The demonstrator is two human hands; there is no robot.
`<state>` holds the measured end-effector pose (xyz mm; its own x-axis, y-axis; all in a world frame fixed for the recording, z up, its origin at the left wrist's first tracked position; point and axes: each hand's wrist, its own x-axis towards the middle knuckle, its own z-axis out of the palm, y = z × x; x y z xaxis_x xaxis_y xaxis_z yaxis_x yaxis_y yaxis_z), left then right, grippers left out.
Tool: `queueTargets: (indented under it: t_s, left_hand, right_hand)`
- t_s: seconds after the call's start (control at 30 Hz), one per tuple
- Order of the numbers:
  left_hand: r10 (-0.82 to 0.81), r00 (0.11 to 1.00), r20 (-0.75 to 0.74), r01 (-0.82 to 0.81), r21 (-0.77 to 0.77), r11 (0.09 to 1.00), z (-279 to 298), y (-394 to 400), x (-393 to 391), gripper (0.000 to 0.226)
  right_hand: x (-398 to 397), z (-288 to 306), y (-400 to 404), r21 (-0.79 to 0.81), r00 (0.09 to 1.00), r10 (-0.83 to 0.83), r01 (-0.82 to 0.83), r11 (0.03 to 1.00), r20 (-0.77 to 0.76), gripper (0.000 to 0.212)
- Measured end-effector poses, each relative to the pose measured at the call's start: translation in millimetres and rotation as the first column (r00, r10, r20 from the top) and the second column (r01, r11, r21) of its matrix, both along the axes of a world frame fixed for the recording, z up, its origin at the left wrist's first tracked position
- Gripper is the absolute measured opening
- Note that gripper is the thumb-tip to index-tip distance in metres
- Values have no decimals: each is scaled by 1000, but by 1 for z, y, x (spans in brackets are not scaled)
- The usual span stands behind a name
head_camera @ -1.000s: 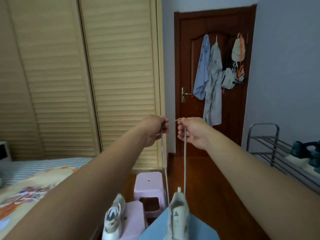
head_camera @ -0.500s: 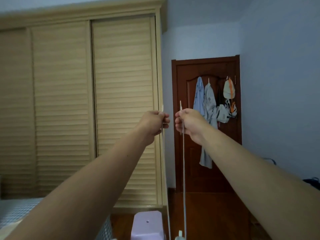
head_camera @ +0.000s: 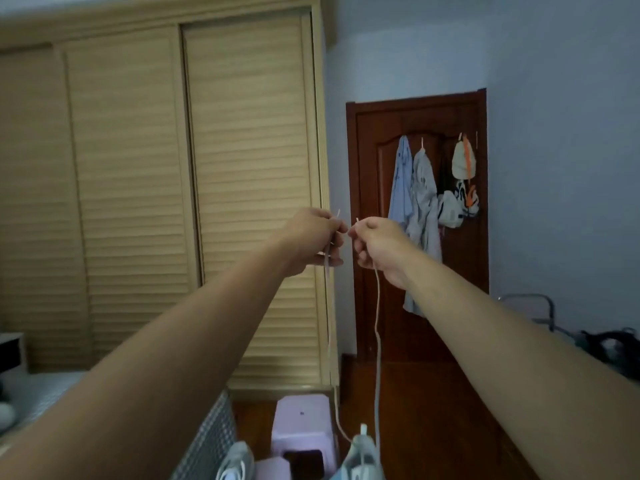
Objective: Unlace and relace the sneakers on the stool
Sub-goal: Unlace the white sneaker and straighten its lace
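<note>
A louvred wooden wardrobe [head_camera: 194,188] is seen behind and to the left of the raised fingers, and a patterned bed cover [head_camera: 207,434] lies far below them at the lower left. A second sneaker [head_camera: 232,462] is cut off by the bottom edge, well below the left hand's fingers, beside a pale lilac stool [head_camera: 300,422] that stands on the floor beneath the hands.

The left hand [head_camera: 311,239] is held up at arm's length with its fingers curled and pinched on one end of the shoelace [head_camera: 378,341]; the stiff tip is seen poking up just above the thumb and forefinger. From under these fingers the strand is carried down, a little slack, to the sneaker [head_camera: 362,460] at the bottom edge, directly below the gap between the two hands.

The right hand [head_camera: 379,247] is held just beside the left, not touching it, with its fingers likewise curled and clamped on the other lace end, whose tip shows just above the knuckles. This strand is hung nearly straight down from the fingers to the same sneaker.

Beyond the right fingers a dark wooden door [head_camera: 415,237] is seen, with shirts [head_camera: 414,202] and bags hung on it. A metal rack [head_camera: 533,306] is partly visible to the right, lower than the fingers.
</note>
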<state>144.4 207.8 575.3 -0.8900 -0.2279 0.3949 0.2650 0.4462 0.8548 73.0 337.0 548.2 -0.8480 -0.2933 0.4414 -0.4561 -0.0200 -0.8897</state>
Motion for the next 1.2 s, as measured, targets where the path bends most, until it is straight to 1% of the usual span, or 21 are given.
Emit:
queueTargets:
  t_s: [0.03, 0.07, 0.1, 0.13, 0.17, 0.2, 0.23, 0.27, 0.3, 0.37, 0.47, 0.57, 0.6, 0.67, 0.77, 0.83, 0.9, 1.0, 1.07, 1.13, 1.2]
  left_hand:
    - [47, 994, 103, -33, -134, 990, -19, -7, 1, 22]
    - [110, 961, 252, -30, -303, 952, -49, -15, 3, 20]
    - [195, 892, 407, 34, -492, 870, -75, -27, 5, 19]
    - [320, 764, 560, 160, -646, 747, -110, -36, 12, 19]
    - [478, 615, 627, 292, -744, 601, -142, -47, 19, 22]
    - [628, 509, 588, 400, -808, 433, -174, -61, 26, 29]
    - [730, 471, 495, 446, -848, 287, -202, -73, 32, 37]
    - [780, 450, 435, 454, -863, 219, -234, -86, 37, 40]
    - [802, 442, 402, 427, -880, 206, -257, -97, 40, 42]
    - [790, 446, 421, 340, -896, 286, -306, -108, 32, 41]
    - [654, 525, 544, 155, -817, 556, -380, -98, 11, 40]
    - [436, 629, 644, 77, -610, 789, -448, -74, -6, 33]
    - [382, 653, 654, 42, -535, 844, -460, -67, -10, 33]
    - [224, 712, 665, -109, -210, 972, -465, -50, -19, 27]
    - [113, 791, 602, -270, 178, 946, -446, -37, -25, 28]
    - [28, 800, 599, -294, 350, 889, -442, -35, -23, 23]
    - [-38, 781, 624, -301, 428, 853, -445, -31, -18, 16]
    - [-132, 775, 618, -273, 515, 812, -451, -23, -16, 23]
    - [-98, 768, 632, -311, 503, 806, -457, -20, -19, 18]
    - [-25, 790, 612, -357, 493, 794, -457, -32, -24, 15]
    - [90, 818, 568, -448, 531, 719, -450, -69, -35, 17]
  right_hand:
    - [-9, -22, -1, 135, 998, -65, 62, 989, 13, 28]
    - [-17, -55, -2, 374, 992, -126, 112, 921, 15, 25]
    - [-25, -83, -1, 601, 980, -198, 144, 786, 25, 25]
    - [-28, -120, 1, 821, 962, -274, 173, 544, -22, 31]
    - [-28, -150, 6, 905, 940, -331, 211, 369, -84, 37]
    - [-28, -176, 13, 943, 916, -366, 255, 214, -164, 40]
    - [-30, -199, 18, 943, 895, -369, 313, 115, -252, 39]
    - [-34, -224, 20, 932, 884, -345, 356, 62, -315, 36]
    - [-39, -243, 20, 913, 877, -354, 388, 122, -325, 34]
    - [-47, -287, 14, 900, 899, -340, 366, 237, -276, 27]
    - [-56, -354, 5, 807, 949, -304, 243, 539, -83, 20]
    - [-42, -420, 16, 580, 926, -361, 234, 780, 111, 22]
    - [-36, -436, 23, 527, 916, -371, 242, 815, 152, 24]
    - [-29, -456, 31, 475, 901, -385, 255, 842, 200, 22]
    - [-24, -444, 27, 399, 948, -282, 204, 894, 146, 10]
    - [-20, -441, 14, 338, 946, -223, 135, 931, 236, 10]
    - [-12, -447, -6, 285, 931, -194, 104, 953, 310, 15]
    - [-1, -458, -34, 301, 947, -202, 123, 946, 249, 13]
    - [0, -457, -42, 318, 956, -215, 144, 937, 200, 15]
    - [0, -453, -46, 301, 956, -96, 9, 953, 277, 18]
    - [-7, -448, -35, 376, 928, 26, -176, 910, 371, 26]
